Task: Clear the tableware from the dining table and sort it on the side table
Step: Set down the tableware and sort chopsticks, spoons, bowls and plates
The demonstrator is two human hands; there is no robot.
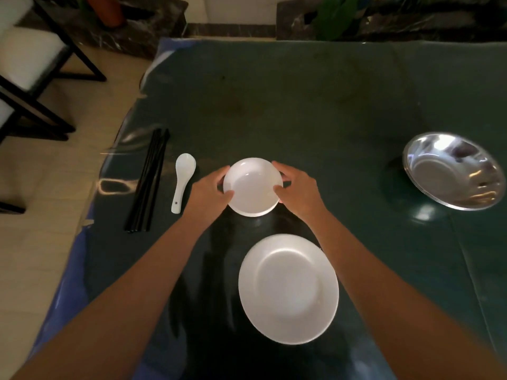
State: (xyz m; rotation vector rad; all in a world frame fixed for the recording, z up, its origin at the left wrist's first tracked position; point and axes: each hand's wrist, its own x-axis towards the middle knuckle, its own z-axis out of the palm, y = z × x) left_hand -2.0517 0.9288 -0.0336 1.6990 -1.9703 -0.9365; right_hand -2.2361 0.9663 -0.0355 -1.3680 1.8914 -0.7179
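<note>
Head view, looking down on a desk (pixel 315 105) covered with a dark green cloth under a clear glossy sheet. At the far left stand black-framed chairs (pixel 30 67) with white seats, on a pale tiled floor (pixel 41 256); potted plants (pixel 337 15) stand beyond the far edge of the desk. A white plate (pixel 288 288), the largest dish, lies flat near the person, just right of centre. A steel basin (pixel 454 171) sits tilted at the right, well apart from the other pieces. Farther than the plate, at the centre, is a white bowl (pixel 253 186), upright with its opening upward, set on a second white piece whose rim shows beneath its near edge. The left hand (pixel 210 187) and right hand (pixel 297 187) flank the bowl from either side. On each hand the fingers are curled round the bowl's far rim and wall while the thumb presses the near rim, so the bowl is clamped between both hands; whether it rests on the piece below or is raised off it cannot be told. A bundle of black chopsticks (pixel 149 182) lies at the left, running near to far. Between the chopsticks and the left hand lies a white ceramic spoon (pixel 182 179), bowl end far, handle end near, touching neither.
</note>
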